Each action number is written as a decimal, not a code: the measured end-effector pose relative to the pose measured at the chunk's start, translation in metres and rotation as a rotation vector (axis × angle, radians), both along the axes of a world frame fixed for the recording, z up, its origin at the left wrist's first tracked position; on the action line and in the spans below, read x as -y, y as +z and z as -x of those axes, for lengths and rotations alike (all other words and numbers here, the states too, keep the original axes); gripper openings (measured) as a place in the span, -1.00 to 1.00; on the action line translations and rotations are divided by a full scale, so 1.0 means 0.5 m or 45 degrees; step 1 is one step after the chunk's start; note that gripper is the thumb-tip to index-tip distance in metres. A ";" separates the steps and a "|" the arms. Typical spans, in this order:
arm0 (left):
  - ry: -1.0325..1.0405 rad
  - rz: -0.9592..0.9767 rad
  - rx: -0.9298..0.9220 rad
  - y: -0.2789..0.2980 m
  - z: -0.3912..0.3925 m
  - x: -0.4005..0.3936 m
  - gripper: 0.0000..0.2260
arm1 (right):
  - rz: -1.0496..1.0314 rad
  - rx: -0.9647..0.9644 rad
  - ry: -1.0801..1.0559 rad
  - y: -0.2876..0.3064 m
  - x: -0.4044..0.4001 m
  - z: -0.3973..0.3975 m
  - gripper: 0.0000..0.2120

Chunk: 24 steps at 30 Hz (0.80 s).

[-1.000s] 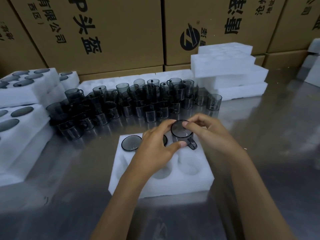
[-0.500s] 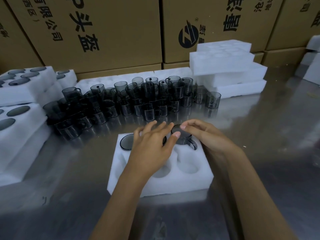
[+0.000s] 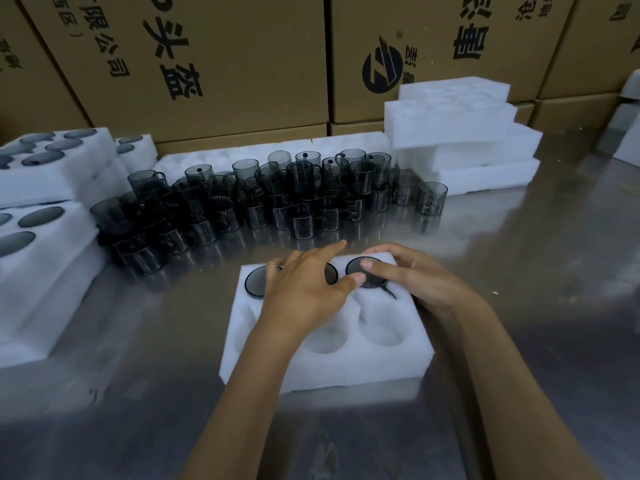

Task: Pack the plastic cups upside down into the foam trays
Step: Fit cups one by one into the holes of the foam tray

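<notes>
White foam tray (image 3: pixel 332 368) in work, six pockets: back row holds three inverted smoky cups, front pockets unfilled as far as visible. Right hand (image 3: pixel 412 278) rests curled fingers on the third cup (image 3: pixel 363 271), seating it in the back-right pocket. Left hand (image 3: pixel 304 289) lies flat, fingers straight, over the middle cup. Many loose cups (image 3: pixel 263 202) remain; filled trays (image 3: pixel 38 174) sit left, spare trays (image 3: pixel 460 133) behind.

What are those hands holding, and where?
Right hand pinches the upside-down cup by its base rim, seated in the foam tray; left hand holds nothing.
</notes>
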<state>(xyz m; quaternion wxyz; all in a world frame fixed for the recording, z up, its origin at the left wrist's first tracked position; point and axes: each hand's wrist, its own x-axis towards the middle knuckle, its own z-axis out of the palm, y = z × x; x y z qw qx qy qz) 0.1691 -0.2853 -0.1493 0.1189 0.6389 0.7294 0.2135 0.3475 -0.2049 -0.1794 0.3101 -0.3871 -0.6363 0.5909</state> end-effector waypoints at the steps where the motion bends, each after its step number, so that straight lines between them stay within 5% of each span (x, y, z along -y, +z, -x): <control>1: -0.004 0.016 -0.014 0.002 0.006 -0.003 -0.49 | -0.024 0.002 -0.016 0.000 0.002 0.001 -0.60; 3: -0.016 0.048 0.013 0.009 0.019 -0.013 -0.51 | -0.061 -0.009 -0.050 0.000 0.007 0.006 -0.64; 7: 0.081 -0.068 0.454 0.033 0.056 -0.061 -0.84 | -0.055 0.003 -0.085 0.002 0.008 0.023 -0.66; 17: 0.227 0.138 0.119 0.034 0.136 -0.183 -0.69 | 0.104 -0.010 -0.273 0.008 -0.005 0.043 -0.56; 24: 0.263 0.008 0.151 0.014 0.143 -0.184 -0.92 | 0.156 -0.015 -0.313 0.009 -0.015 0.040 -0.57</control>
